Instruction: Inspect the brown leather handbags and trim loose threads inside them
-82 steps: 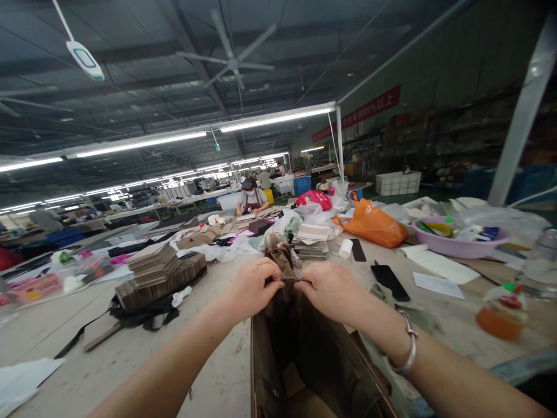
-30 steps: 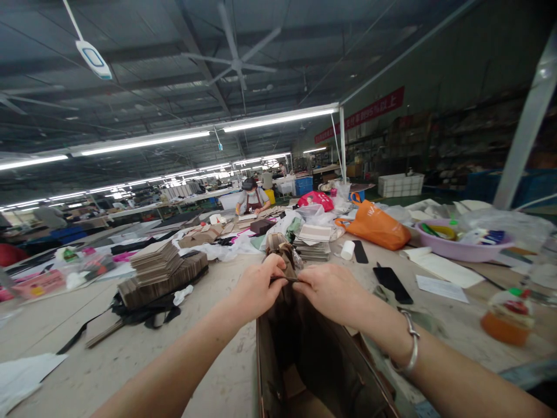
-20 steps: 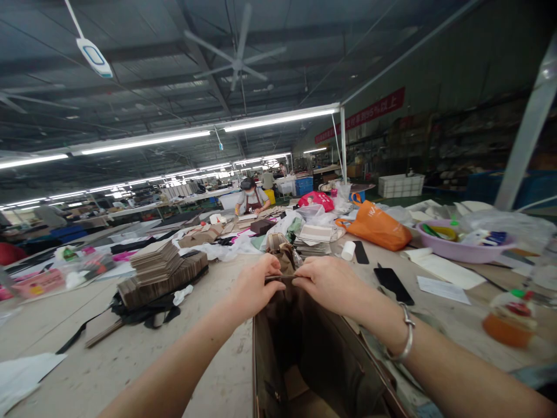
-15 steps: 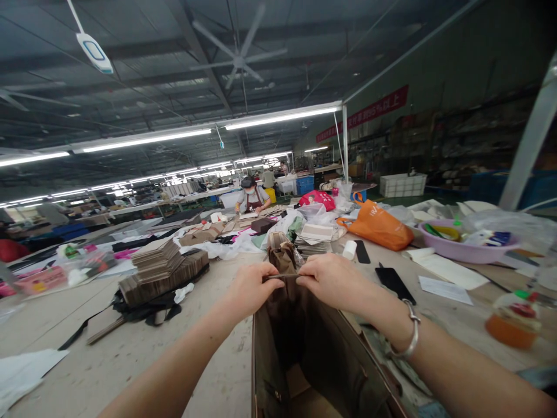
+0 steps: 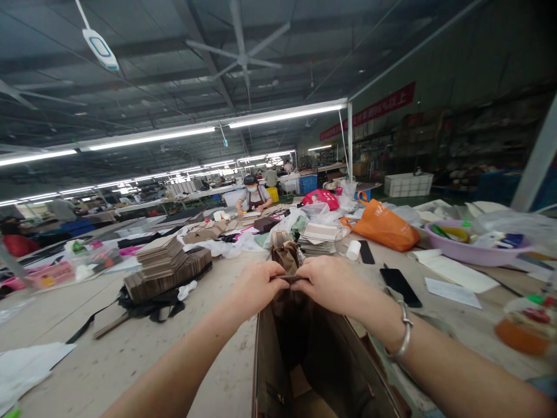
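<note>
A dark brown bag [image 5: 322, 348] stands open in front of me, its inside and a tan bottom showing. At its far end, my left hand [image 5: 256, 287] pinches the top edge between thumb and fingers. Right beside it, my right hand [image 5: 328, 284] grips the same edge, thumb below and fingers above. The two hands nearly touch, and a short stretch of the edge shows between them. A silver bangle [image 5: 407, 331] circles my right wrist. Just beyond my hands rests a brown folded fabric piece [image 5: 284, 251].
Stacked brown pieces [image 5: 163, 261] lie to the left on the table [image 5: 183, 348]. An orange bag [image 5: 385, 223], a phone [image 5: 400, 285], a white roll [image 5: 353, 250], a purple basin [image 5: 474, 247] and an orange-filled jar [image 5: 524, 328] are on the right. Across the table sits a person [image 5: 253, 197].
My hands have drawn slightly closer together along the bag's edge, both still gripping it. The view has shifted a little, and the person across has moved their arms.
</note>
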{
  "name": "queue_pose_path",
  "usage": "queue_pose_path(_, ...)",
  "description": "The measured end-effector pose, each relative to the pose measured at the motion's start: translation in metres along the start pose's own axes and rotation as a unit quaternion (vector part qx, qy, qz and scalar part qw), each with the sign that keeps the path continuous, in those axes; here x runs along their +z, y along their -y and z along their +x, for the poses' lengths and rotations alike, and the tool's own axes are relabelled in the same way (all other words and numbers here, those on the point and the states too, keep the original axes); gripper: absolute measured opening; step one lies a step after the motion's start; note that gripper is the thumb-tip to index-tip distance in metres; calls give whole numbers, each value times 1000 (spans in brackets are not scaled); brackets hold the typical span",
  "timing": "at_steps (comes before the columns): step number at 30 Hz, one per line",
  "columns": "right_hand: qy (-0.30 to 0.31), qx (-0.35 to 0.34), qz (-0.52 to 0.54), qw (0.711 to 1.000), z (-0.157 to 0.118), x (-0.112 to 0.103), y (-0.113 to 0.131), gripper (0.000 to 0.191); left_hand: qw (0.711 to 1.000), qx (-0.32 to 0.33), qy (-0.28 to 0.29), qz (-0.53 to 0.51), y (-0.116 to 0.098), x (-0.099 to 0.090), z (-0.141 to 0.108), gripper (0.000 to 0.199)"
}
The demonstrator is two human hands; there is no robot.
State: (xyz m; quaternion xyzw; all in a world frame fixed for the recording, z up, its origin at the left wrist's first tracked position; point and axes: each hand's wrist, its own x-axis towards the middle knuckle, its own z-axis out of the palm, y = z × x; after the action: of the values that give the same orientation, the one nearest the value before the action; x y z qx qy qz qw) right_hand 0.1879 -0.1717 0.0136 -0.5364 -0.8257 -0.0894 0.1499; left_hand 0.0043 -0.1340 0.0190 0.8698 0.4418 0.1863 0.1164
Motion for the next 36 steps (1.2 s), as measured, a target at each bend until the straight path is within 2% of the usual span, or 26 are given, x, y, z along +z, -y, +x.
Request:
queue_pose_path(4,10,-9,2,1000,3,3,-5,24,1000,-6,16,-21,1,-7,-6,21)
queue_pose_path(8,8,-31,8,999,2,3,-10,26,999,-12,30,4,2,-9,-7,13)
queue_pose_path(11,17,-18,11,1000,3,2,-9,24,999,-21,10,23,1,-8,-6,9)
queue_pose_path(16,26,7,-1,1000,7,2,1,25,988,-32,-14,148,-8,-10,-10,13)
queue_pose_path(18,21,17,-18,999,8,3,5,26,978,-42,-18,203,-13,-13,-15,23)
queue_pose_path(21,9,32,-31,999,8,4,12,26,972,-44,-22,228,-15,-16,-25,42)
queue_pose_path(24,14,33,-28,999,6,4,14,28,971,-47,-8,235,-10,-15,-32,44)
queue_pose_path(29,2,-18,4,1000,3,2,9,36,985,-56,56,156,0,-14,-35,21)
queue_pose_path(32,-15,-44,22,999,4,2,5,31,991,-38,70,104,0,-16,-32,19)
queue_pose_path(36,1,-74,40,996,5,4,-3,23,995,-28,94,17,5,-15,-28,19)
